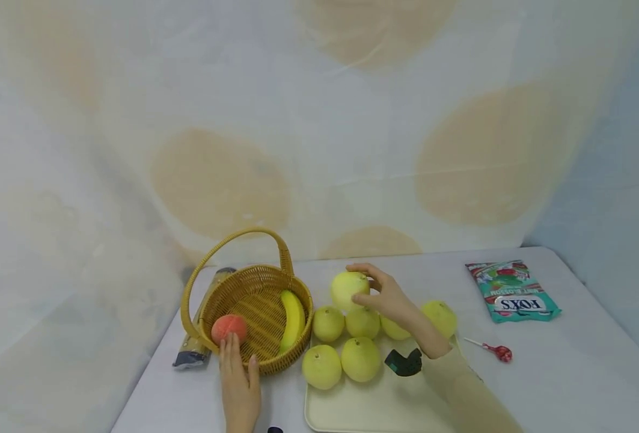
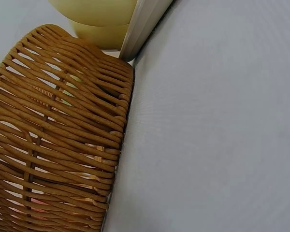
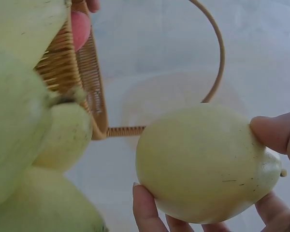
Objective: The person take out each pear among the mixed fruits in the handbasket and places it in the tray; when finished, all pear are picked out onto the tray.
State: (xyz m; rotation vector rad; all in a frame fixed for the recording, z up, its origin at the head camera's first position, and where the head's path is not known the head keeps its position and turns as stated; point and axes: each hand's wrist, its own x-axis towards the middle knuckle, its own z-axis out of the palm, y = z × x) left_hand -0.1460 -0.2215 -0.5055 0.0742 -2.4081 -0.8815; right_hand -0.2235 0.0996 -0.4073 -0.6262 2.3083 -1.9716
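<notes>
My right hand (image 1: 386,294) grips a round, pale yellow-green fruit with a short stem (image 3: 198,164), raised above the others, thumb on one side and fingers on the other. My left hand (image 1: 238,385) lies at the near left rim of a wicker basket (image 1: 243,279), its straight fingers touching a pinkish-red peach (image 1: 229,328) inside. A yellow banana (image 1: 293,322) stands along the basket's right inner wall. Several similar yellow-green fruits (image 1: 360,359) sit on a cream tray (image 1: 362,415). In the left wrist view only the basket's woven side (image 2: 63,125) shows; the hand is out of sight.
The basket's tall handle (image 1: 254,230) arches up. A brown and dark packet (image 1: 192,352) lies partly under the basket's left side. Right of the tray are a red lollipop (image 1: 500,352) and a green candy bag (image 1: 514,291). Patterned cloth hangs behind the white table (image 1: 568,385).
</notes>
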